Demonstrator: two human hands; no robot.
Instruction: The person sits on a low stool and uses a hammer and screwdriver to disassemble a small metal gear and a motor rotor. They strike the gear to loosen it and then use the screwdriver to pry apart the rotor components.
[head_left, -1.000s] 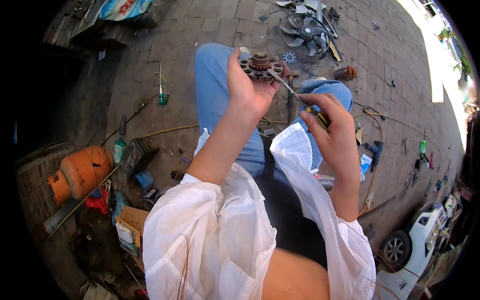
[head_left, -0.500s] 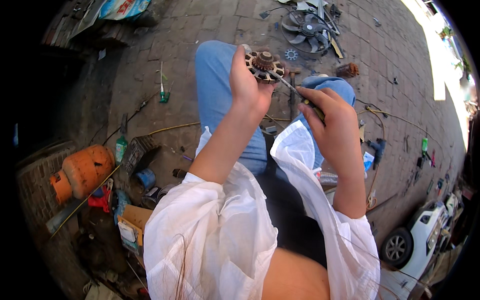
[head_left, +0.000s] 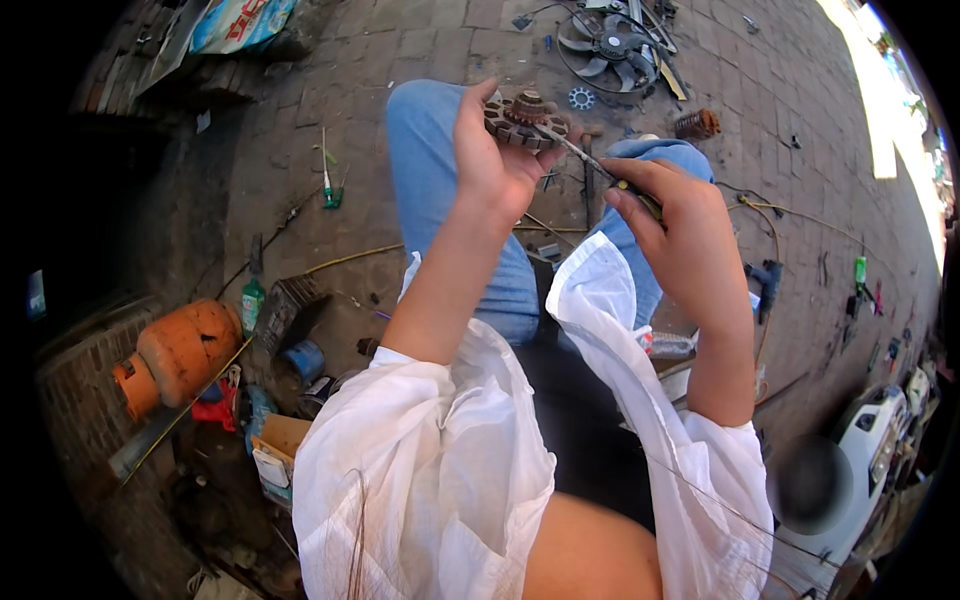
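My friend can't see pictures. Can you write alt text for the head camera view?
A person's left hand holds a rusty round gear part while the right hand pokes it with a thin screwdriver, above blue-jeaned knees and a brick floor littered with tools.

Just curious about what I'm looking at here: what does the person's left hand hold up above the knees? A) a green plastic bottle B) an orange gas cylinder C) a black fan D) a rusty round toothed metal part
D: the left hand grips a rusty round toothed metal part, while the right hand holds a thin metal tool with its tip on that part.
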